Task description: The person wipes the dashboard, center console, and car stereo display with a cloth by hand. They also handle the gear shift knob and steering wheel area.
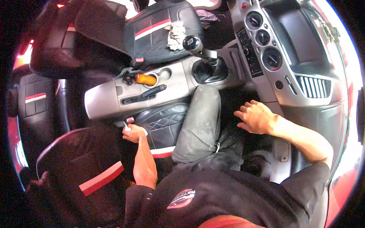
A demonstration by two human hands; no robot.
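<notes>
My left hand [134, 133] is closed at the inner edge of the black seat cushion [165, 127], close to a red seat belt buckle [130, 120]. Bits of something white, perhaps a cloth, show on both sides of its fingers; most of it is hidden in the grip. Over the footwell, in front of the dashboard, my right hand [257, 117] hovers with loosely bent fingers and nothing in them. Left of my raised knee runs the grey center console [99, 99], bearing a handbrake lever [152, 92] and a gear shifter [193, 45].
An orange-handled tool [146, 79] lies at the console's cup holders. A crumpled whitish cloth [176, 36] rests on the other front seat [152, 41]. Ahead are the dashboard knobs [262, 37] and an air vent [313, 86]. A black seat backrest [76, 163] stands behind my left arm.
</notes>
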